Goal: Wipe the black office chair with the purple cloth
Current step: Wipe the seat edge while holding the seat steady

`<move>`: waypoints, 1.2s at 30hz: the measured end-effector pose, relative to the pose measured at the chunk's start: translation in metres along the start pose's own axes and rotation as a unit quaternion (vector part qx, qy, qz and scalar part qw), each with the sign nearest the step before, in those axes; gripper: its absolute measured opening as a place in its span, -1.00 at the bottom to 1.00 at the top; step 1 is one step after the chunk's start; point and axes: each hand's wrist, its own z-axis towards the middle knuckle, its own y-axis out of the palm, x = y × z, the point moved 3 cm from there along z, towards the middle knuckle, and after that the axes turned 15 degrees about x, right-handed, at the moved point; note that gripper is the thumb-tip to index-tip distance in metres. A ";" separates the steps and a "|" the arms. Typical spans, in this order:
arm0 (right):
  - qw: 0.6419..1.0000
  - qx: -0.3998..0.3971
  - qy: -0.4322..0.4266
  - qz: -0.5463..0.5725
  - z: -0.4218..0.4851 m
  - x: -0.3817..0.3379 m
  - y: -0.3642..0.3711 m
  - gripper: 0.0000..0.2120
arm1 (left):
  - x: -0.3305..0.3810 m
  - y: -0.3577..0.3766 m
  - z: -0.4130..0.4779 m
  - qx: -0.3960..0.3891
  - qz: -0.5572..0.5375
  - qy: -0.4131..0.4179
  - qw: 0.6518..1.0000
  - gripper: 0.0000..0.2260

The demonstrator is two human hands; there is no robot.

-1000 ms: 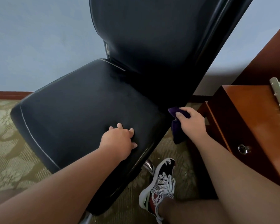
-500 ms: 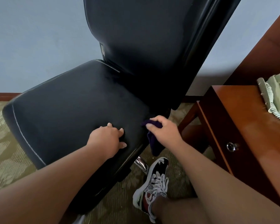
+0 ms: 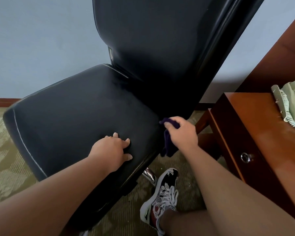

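The black office chair [image 3: 78,116] fills the middle of the head view, its seat facing left and its tall backrest rising to the top edge. My left hand [image 3: 111,148] rests on the near right part of the seat with fingers spread and slightly bent. My right hand [image 3: 182,133] grips the purple cloth [image 3: 168,145] against the seat's right side edge, close to where the seat meets the backrest. Part of the cloth hangs down below my hand.
A wooden cabinet [image 3: 255,133] with a metal drawer knob [image 3: 245,157] stands close on the right, with a pale green telephone [image 3: 291,103] on top. My patterned shoe [image 3: 162,196] stands on the carpet beside the chair's chrome base [image 3: 149,175]. A pale wall is behind.
My right hand slid the cloth forward along the seat's right edge, then back toward the backrest. My left hand stayed on the seat.
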 end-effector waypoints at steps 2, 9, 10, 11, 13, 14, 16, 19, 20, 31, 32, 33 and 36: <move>0.998 0.028 0.049 0.021 0.020 0.008 -0.005 -0.74 | -0.002 0.002 0.000 -0.001 -0.002 0.002 1.000 -0.42; 0.990 0.060 0.116 0.059 0.044 0.023 -0.007 -0.71 | -0.005 0.002 -0.001 -0.003 0.006 0.005 1.000 -0.43; 0.987 0.062 0.126 0.080 0.039 0.024 -0.004 -0.75 | -0.004 0.001 -0.001 -0.005 0.008 0.003 1.000 -0.43; 0.983 0.064 0.137 0.101 0.034 0.024 -0.003 -0.80 | -0.004 0.002 -0.001 -0.007 0.009 0.001 1.000 -0.43; 0.982 0.056 0.141 0.115 0.021 0.025 -0.001 -0.84 | -0.002 0.001 -0.001 -0.013 0.011 -0.003 1.000 -0.42; 0.984 0.044 0.132 0.109 0.014 0.024 -0.001 -0.83 | -0.002 0.000 -0.002 -0.014 0.013 -0.004 1.000 -0.42; 0.990 0.009 0.109 0.086 -0.001 0.017 -0.002 -0.83 | 0.000 -0.004 -0.003 -0.014 0.015 -0.004 1.000 -0.42; 0.994 -0.043 0.086 0.058 -0.032 -0.001 0.001 -0.83 | 0.003 -0.012 -0.006 -0.009 0.012 -0.008 1.000 -0.43; 0.995 -0.056 0.073 0.048 -0.043 -0.006 0.005 -0.82 | 0.004 -0.014 -0.005 -0.009 0.012 -0.010 1.000 -0.43; 0.999 -0.018 -0.011 -0.036 -0.029 -0.011 0.004 -0.80 | 0.005 -0.019 -0.005 -0.019 0.022 0.003 1.000 -0.42; 1.000 0.006 0.006 -0.028 -0.019 -0.007 0.003 -0.80 | 0.004 -0.018 -0.005 -0.017 0.023 0.007 1.000 -0.42; 0.999 0.028 0.029 -0.017 -0.010 -0.003 0.003 -0.79 | 0.004 -0.017 -0.004 -0.013 0.023 0.009 1.000 -0.43; 0.994 0.068 0.086 0.024 0.014 0.010 0.002 -0.76 | 0.004 -0.013 -0.002 -0.009 0.016 0.008 1.000 -0.43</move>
